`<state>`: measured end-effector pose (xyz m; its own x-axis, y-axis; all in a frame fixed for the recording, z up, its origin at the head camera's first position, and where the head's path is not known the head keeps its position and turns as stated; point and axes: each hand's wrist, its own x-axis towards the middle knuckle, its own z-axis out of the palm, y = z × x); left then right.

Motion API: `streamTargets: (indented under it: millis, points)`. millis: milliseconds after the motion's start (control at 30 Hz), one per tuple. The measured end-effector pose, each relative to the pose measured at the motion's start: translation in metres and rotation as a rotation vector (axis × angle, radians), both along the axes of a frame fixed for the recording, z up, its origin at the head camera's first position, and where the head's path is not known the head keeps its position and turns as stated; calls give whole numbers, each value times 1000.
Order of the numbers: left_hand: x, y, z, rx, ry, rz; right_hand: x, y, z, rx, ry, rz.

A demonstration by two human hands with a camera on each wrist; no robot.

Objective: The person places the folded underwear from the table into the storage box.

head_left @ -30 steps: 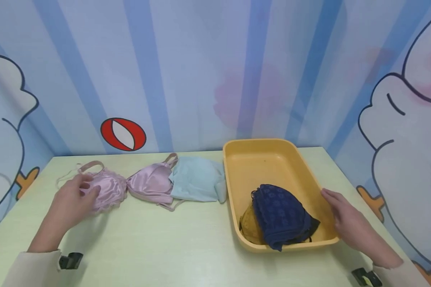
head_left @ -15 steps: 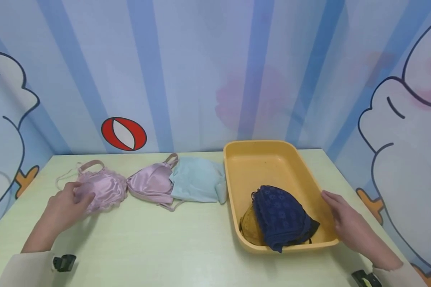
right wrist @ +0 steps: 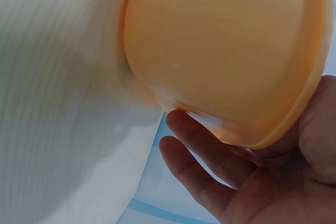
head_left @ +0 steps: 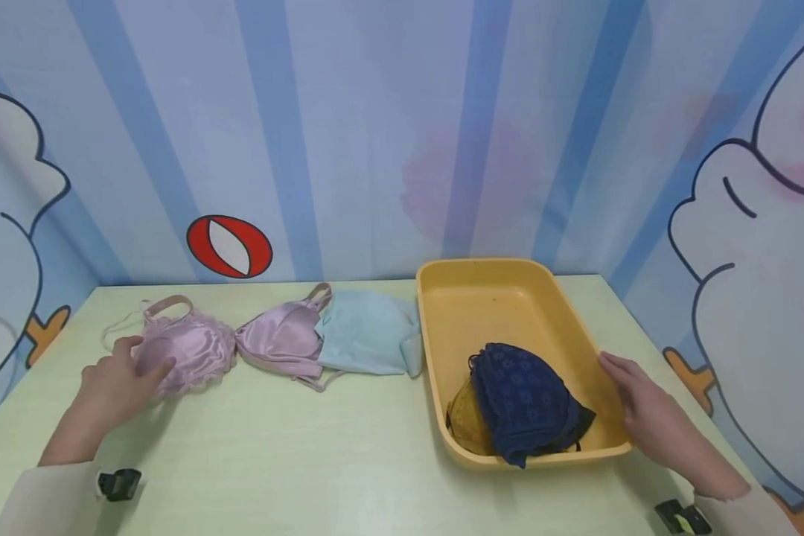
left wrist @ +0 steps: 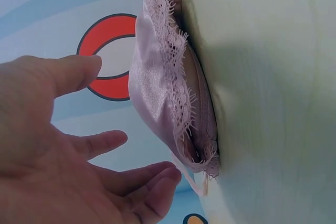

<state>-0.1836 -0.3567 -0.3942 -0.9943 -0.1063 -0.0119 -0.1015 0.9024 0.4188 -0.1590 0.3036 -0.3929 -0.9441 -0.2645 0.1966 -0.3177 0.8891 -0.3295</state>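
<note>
A pink satin bra cup with lace trim point(head_left: 197, 350) lies at the left of the table. My left hand point(head_left: 114, 391) is beside its left edge, thumb and fingers spread; the left wrist view shows a gap between the thumb and the satin point(left wrist: 149, 87). A smooth pink satin cup point(head_left: 281, 339) adjoins it; I cannot tell whether both are one bra. A pale teal folded cloth point(head_left: 368, 335) overlaps that cup. My right hand point(head_left: 656, 420) touches the right side of a yellow tray point(head_left: 429, 357), fingers extended along its outer wall; its thumb is mostly hidden.
Inside the tray, near its front, lie a navy lace bra point(head_left: 525, 406), folded, and a mustard-yellow one point(head_left: 467, 424) partly under it. Behind the pale table point(head_left: 295, 454) stands a striped blue backdrop point(head_left: 368, 149) with printed cartoon figures.
My left hand has drawn slightly left and away from the lace-trimmed cup, uncovering more of it. The right hand, tray and garments stay about where they were.
</note>
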Motion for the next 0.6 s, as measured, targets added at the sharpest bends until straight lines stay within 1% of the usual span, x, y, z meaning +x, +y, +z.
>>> streamTargets:
  millis: [133,233,300,433,600]
  points:
    - [-3,-4,3,28,-96,44,0,0,1,3,-2,1]
    - [-7,-8,2,54,-159,60,0,-1,1,10,-7,-5]
    - [-9,-10,1,66,-185,61,0,-1,1,14,-12,-12]
    - [-15,-12,-2,65,-211,62,0,0,0,8,-24,-19]
    - [-19,-12,-6,51,-210,82,0,1,0,5,-21,-15]
